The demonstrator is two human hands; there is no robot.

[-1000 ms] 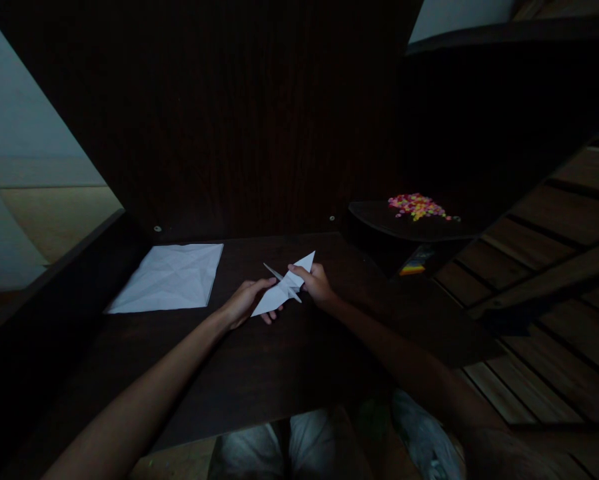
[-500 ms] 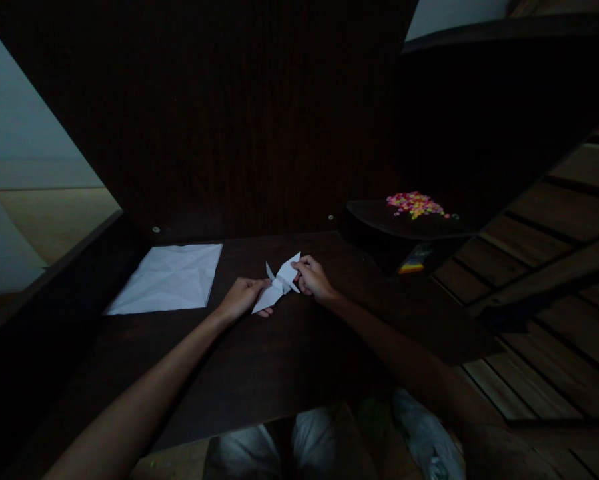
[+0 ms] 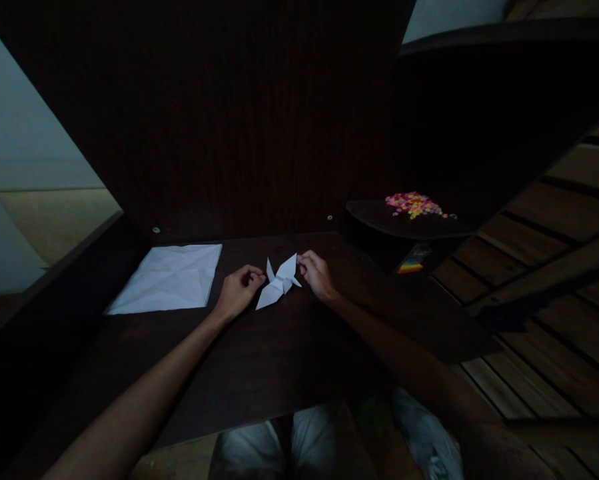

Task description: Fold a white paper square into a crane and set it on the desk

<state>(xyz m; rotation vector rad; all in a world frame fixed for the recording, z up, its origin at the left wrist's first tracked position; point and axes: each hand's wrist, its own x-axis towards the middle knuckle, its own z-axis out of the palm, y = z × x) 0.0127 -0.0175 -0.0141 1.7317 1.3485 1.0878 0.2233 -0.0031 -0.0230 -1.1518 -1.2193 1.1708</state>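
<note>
A folded white paper crane (image 3: 282, 283) rests on the dark desktop between my two hands, its wings spread and its narrow points sticking out. My left hand (image 3: 238, 291) is just left of it, fingers loosely curled with a gap to the thumb and nothing between them. On the other side, the fingertips of my right hand (image 3: 317, 275) are pinched at the tip of the crane's upper right wing; how firmly they grip it is hard to see in the dim light.
Creased white paper sheets (image 3: 172, 277) lie at the left of the desktop (image 3: 259, 360). A dark panel rises behind. At the right, a rounded shelf (image 3: 379, 217) bears a heap of small colourful pieces (image 3: 414, 204). Wooden slats (image 3: 544, 360) stand farther right.
My left hand has let go of the crane's lower left wing and drawn back a little left. My right fingers have slid outward to the upper wing's tip, and the crane now shows more fully.
</note>
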